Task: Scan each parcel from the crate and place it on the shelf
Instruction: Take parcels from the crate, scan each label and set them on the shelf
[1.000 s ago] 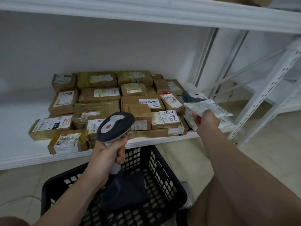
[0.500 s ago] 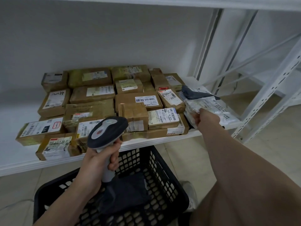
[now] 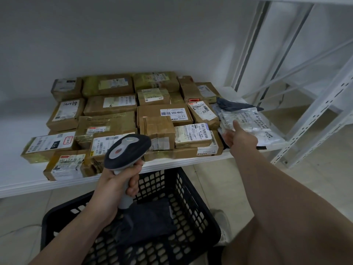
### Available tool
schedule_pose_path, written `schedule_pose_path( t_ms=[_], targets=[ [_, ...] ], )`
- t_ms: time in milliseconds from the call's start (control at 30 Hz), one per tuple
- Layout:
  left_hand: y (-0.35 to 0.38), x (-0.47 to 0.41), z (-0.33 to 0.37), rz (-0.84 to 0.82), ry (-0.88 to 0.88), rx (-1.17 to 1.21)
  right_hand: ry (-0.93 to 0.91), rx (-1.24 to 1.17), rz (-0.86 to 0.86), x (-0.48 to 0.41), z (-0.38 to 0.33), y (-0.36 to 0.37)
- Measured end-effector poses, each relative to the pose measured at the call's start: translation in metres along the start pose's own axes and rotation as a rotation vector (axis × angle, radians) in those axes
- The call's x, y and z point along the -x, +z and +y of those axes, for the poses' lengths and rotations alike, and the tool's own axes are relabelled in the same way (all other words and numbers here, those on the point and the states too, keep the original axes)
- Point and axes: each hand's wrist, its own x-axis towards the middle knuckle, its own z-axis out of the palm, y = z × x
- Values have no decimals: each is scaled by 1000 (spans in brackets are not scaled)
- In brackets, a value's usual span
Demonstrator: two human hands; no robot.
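Observation:
My left hand grips the handle of a grey barcode scanner, held upright over the black plastic crate. One dark grey bag parcel lies on the crate's floor. My right hand reaches to the right end of the white shelf, fingers straight, touching the near edge of a white plastic-bag parcel. That parcel lies on a small stack of bags with a dark grey bag behind it. Several brown cardboard parcels with labels fill the shelf's middle.
The white wall stands behind the shelf. A perforated white shelf upright and diagonal braces stand at the right. Tiled floor surrounds the crate. The left part of the shelf board shows bare white surface.
My right hand set the white bag parcel down on the stack and let go of it, fingers now straight. The view dipped and moved closer. The scanner stayed in my left hand.

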Motion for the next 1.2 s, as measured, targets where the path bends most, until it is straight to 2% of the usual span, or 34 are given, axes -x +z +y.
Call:
schedule_pose_path(
  t_ms=[100,200,333,433,500,567,633,733,967,1200],
  targets=[
    [-7,8,6,-6,-2,-20,-90,197,-14,32,19,4],
    [-16,14,13,-2,11,-106,-323,541,-114,70,53,3],
    [-37,27,17,48,-13,-308,-684,992,-346,106,118,-9],
    [-52,41,18,60,-85,-481,-798,1255,-617,119,170,-17],
    [-61,50,18,37,-113,-619,-720,1492,-864,122,204,-18],
    [-69,57,17,8,-137,-741,-508,1680,-1085,122,234,-21],
    [-79,61,12,-16,-179,-869,-371,1788,-1184,119,258,-23],
    [-96,59,2,-44,-253,-971,-345,1954,-1240,111,291,-24],
    [-120,46,-10,-15,-333,-1108,-501,2327,-1405,89,370,-16],
    [-124,34,-15,-49,-363,-1138,-505,2363,-1327,74,417,-23]
  ],
)
